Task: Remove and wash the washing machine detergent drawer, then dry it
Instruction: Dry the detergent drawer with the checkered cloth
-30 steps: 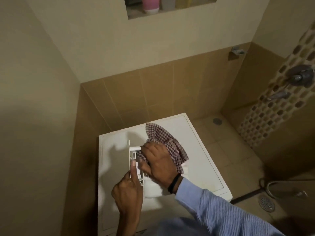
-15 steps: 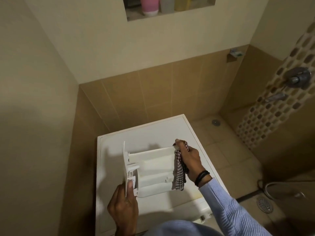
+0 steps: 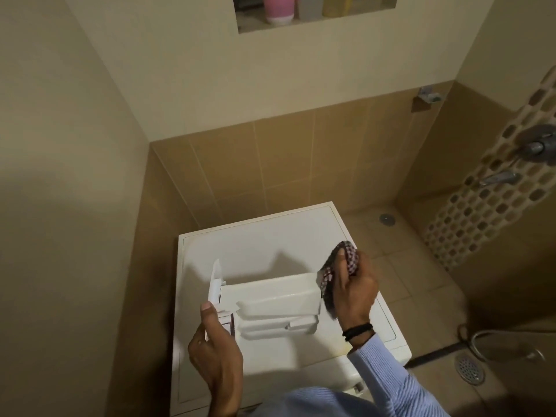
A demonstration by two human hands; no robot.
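Head view: white washing machine (image 3: 264, 245) in corner, wall close at its 9 and 12 o'clock edges, open tiled floor (image 3: 421, 266) at 3 o'clock w/ floor drain (image 3: 470, 369) at 4 o'clock; bare lid area toward 12. Detergent drawer (image 3: 270, 305) held just above lid centre, front panel at 9 o'clock end, body running toward 3. Left hand (image 3: 216, 353) at drawer's 7 o'clock, grasping panel end, thumb up along it; right hand (image 3: 353, 293) at 3 o'clock end, clenched on checked cloth (image 3: 346, 263) pressed to drawer's end.
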